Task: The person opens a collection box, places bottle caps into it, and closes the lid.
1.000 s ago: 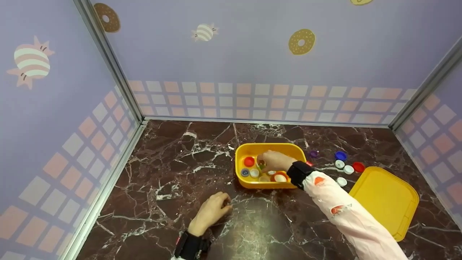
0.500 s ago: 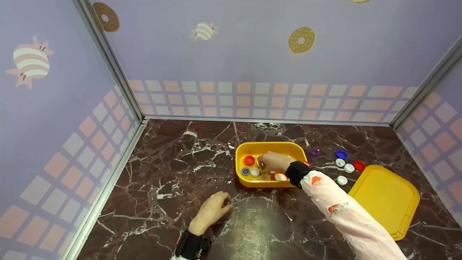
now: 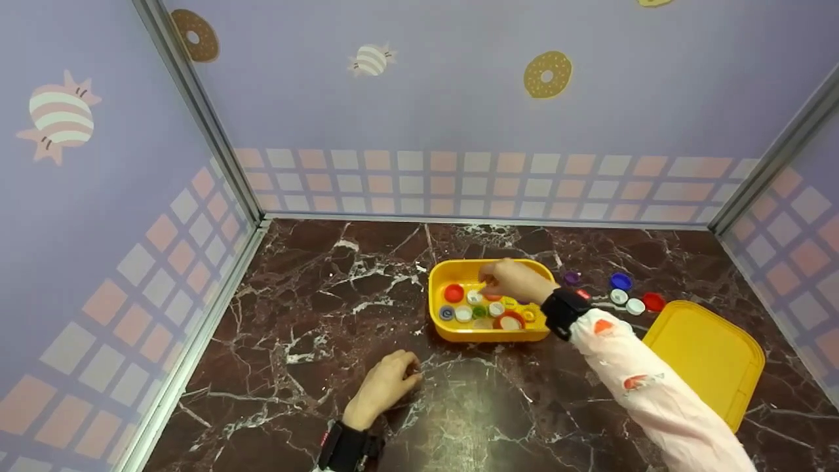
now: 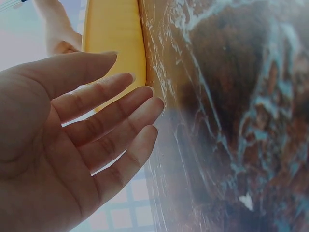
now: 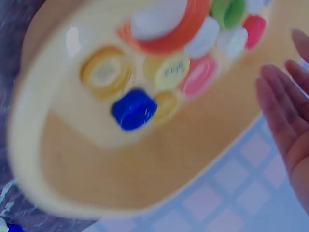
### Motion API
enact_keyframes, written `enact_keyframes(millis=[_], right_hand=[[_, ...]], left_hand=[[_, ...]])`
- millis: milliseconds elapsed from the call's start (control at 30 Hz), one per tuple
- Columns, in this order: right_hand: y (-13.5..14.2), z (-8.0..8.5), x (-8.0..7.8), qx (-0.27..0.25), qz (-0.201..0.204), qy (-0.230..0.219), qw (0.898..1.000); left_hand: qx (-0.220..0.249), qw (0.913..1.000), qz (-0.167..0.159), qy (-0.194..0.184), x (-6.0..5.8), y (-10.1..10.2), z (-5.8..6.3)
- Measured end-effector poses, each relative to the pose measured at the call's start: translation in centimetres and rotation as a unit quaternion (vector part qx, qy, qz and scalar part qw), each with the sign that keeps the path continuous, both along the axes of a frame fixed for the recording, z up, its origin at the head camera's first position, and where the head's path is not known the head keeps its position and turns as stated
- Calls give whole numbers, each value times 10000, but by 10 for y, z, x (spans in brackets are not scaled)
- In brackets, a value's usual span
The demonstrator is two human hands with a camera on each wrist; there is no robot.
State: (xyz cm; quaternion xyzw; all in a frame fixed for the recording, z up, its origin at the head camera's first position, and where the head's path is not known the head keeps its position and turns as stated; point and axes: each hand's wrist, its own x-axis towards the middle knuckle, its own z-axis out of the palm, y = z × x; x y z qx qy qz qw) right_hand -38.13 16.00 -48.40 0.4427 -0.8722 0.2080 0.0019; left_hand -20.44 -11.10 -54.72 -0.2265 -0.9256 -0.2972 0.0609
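A yellow plastic box point(image 3: 438, 314) stands on the table with several bottle caps inside. Among them are a red cap point(image 3: 453, 292), a green cap point(image 3: 480, 311), a blue cap point(image 5: 134, 109) and an orange-red ring-like lid point(image 5: 193, 29) with a white cap in it. Over the box's back half is my right hand point(image 3: 514, 280), its fingers straight and holding nothing in the right wrist view. My left hand point(image 3: 385, 383) rests near the table, left of the box's front, fingers loosely bent and palm bare in the left wrist view.
Right of the box lie loose caps: a purple one point(image 3: 572, 278), a blue one point(image 3: 621, 281), a red one point(image 3: 653, 301) and white ones point(image 3: 634, 306). A yellow lid point(image 3: 708, 360) lies at the right, partly under the right sleeve. Patterned walls point(image 3: 459, 98) enclose the table.
My right hand has let go of the green cap, which now lies in the box, and has lifted back and to the right. The left hand has stayed in place.
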Motion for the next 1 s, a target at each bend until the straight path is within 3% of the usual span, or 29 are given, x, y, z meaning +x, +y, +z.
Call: enact_keyframes(millis=[133, 300, 500, 600, 733, 1000], right_hand=[[29, 13, -10, -469, -408, 493, 9968], [77, 26, -24, -573, -1569, 289, 9855], [145, 20, -34, -307, -2510, 299, 9670], [175, 14, -29, -66, -2775, 288, 9603], [207, 4, -18, 223, -3083, -71, 9510], [244, -12, -5, 691, -3331, -621, 9383]], left_hand=[[-3, 9999, 26, 105, 0, 0, 1], [-51, 10000, 31, -52, 1, 0, 1], [-45, 9998, 16, -206, 2, -1, 2], [-35, 9997, 14, -242, 2, -1, 2], [-50, 9995, 58, -320, 1, -1, 2], [-110, 9991, 113, -404, 2, -2, 2]])
